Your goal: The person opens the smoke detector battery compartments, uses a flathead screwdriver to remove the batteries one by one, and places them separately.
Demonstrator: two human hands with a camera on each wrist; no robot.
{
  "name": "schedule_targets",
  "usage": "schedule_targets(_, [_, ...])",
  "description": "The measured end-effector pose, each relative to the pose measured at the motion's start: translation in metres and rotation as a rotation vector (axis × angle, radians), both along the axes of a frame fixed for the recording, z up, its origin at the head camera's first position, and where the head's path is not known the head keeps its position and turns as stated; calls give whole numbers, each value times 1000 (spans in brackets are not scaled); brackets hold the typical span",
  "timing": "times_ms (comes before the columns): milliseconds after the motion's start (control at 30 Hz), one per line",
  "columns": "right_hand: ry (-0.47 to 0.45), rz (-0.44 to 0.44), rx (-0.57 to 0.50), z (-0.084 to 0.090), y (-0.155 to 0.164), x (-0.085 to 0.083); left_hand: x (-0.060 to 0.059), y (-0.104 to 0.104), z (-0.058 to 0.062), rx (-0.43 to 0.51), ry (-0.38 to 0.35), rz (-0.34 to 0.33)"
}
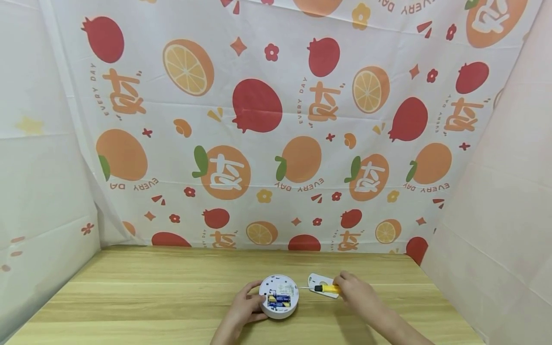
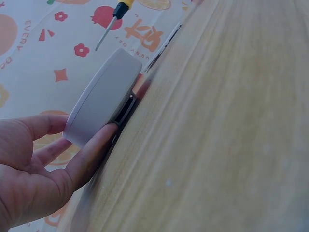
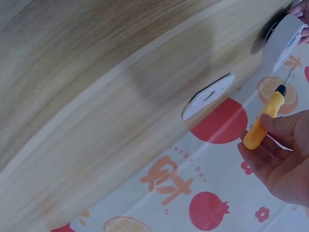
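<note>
A round white device (image 1: 278, 312), with blue-and-yellow batteries (image 1: 279, 301) in its upward-facing side, is low over the table. My left hand (image 1: 242, 306) grips its left edge, thumb and fingers around the rim; in the left wrist view the device (image 2: 104, 96) tilts between the fingers. In my right hand (image 1: 355, 293) is a screwdriver (image 1: 328, 289) with a yellow and black handle. Its thin metal shaft points left, the tip close to the device's right edge. The right wrist view shows the thumb and fingers pinching the handle (image 3: 264, 123).
A flat white plate (image 1: 318, 279) lies on the wood-grain table (image 1: 172, 292), partly behind the screwdriver. A fruit-print cloth (image 1: 302, 201) hangs along the table's back edge, with pale sheets on the left and right sides.
</note>
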State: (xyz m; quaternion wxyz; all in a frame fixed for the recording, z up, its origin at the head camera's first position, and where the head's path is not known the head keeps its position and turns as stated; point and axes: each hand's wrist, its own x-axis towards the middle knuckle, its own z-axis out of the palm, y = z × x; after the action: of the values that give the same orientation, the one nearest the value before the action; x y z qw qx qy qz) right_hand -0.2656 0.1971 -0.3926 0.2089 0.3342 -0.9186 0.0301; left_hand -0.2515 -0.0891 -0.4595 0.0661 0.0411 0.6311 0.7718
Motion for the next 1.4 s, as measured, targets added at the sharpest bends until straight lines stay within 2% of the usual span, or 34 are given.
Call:
schedule_targets(267, [98, 47, 56, 1, -5, 3, -1, 0, 3, -23, -15, -6])
schedule_targets(800, [163, 65, 203, 9, -16, 2, -2, 1, -2, -21, -25, 11])
schedule_targets(933, [178, 45, 283, 18, -23, 5, -2, 0, -2, -20, -31, 9])
schedule_targets(1067, [206, 6, 412, 30, -33, 12, -2, 0, 0, -22, -36, 8])
schedule_targets(1200, [281, -10, 541, 40, -44, 16, -2, 0, 1, -27, -24, 9])
schedule_targets(1300, [338, 0, 589, 47, -53, 17, -1, 0, 2, -32, -19, 6])
schedule_targets(1400, [355, 3, 615, 53, -62, 19, -1, -1, 3, -38, -21, 8])
